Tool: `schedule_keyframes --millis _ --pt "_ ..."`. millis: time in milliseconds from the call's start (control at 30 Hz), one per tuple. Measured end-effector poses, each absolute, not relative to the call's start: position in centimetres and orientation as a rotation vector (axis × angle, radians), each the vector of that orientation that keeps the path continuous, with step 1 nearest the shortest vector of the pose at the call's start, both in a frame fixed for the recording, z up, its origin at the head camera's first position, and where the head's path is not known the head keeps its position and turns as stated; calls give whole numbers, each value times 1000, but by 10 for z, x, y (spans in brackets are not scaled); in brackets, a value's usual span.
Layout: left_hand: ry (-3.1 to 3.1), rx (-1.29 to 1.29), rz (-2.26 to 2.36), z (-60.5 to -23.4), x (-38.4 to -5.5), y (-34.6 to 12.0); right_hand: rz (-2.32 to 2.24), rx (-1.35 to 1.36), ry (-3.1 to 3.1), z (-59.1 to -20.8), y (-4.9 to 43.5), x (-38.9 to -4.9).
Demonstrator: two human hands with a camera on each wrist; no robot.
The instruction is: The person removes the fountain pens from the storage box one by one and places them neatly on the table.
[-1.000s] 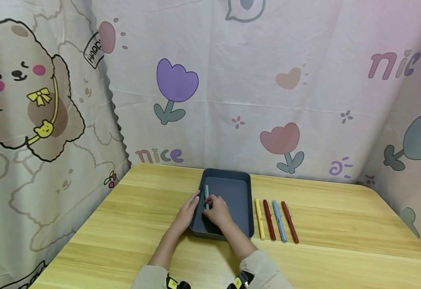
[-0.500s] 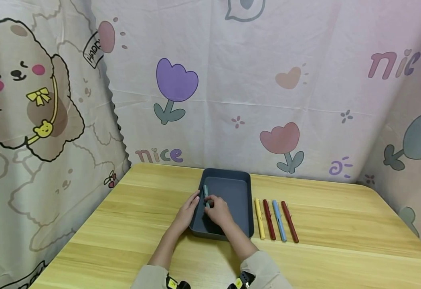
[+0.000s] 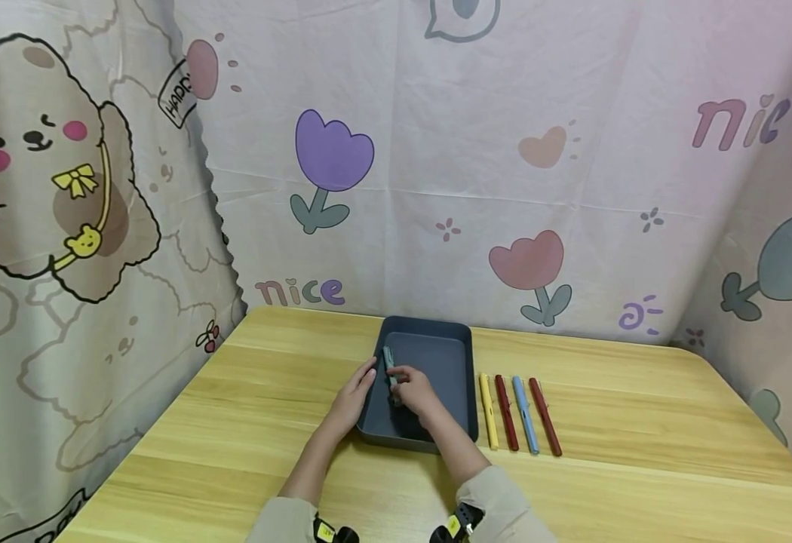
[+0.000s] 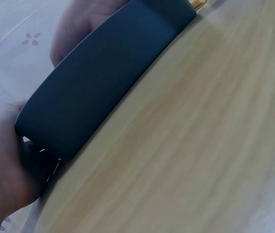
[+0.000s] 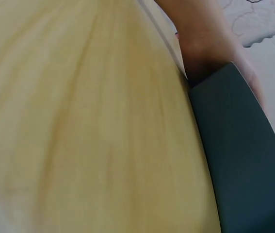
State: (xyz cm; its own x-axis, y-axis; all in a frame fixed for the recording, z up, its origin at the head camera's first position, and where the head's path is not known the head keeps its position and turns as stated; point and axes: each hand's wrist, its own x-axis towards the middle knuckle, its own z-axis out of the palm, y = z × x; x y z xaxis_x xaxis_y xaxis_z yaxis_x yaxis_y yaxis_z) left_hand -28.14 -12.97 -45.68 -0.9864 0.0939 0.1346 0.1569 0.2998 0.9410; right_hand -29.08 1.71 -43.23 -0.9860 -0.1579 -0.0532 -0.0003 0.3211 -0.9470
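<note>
A dark blue-grey rectangular tray [image 3: 440,347] stands on the wooden table. Along its left inner side lies a teal pen [image 3: 388,357], its middle partly covered by fingers. My right hand [image 3: 415,394] reaches into the tray over this pen, with the index finger stretched across it and the thumb beside its lower part. Against the tray's left wall rests my left hand [image 3: 348,401], fingers straight along the outside and thumb near the rim. Both wrist views show the tray's outer wall [image 4: 98,82] close up.
Right of the tray, a yellow pen [image 3: 489,412], a dark red pen [image 3: 507,413], a light blue pen [image 3: 526,415] and another dark red pen [image 3: 546,417] lie side by side. A patterned cloth [image 3: 409,151] hangs behind the table [image 3: 287,362].
My right hand has shifted slightly right and its fingers have loosened around the teal pen, whose lower end now shows. The left hand and the tray stay in place.
</note>
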Motion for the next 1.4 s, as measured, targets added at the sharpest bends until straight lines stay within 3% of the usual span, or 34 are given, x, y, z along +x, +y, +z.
schedule_keyframes --millis 567,1400 --pt "-2478 -264 -1799 -458 -281 -130 -1924 -87 2076 -422 39 -286" --pt "-2468 -275 -1773 -456 -280 -130 -1983 -300 2045 -398 80 -256"
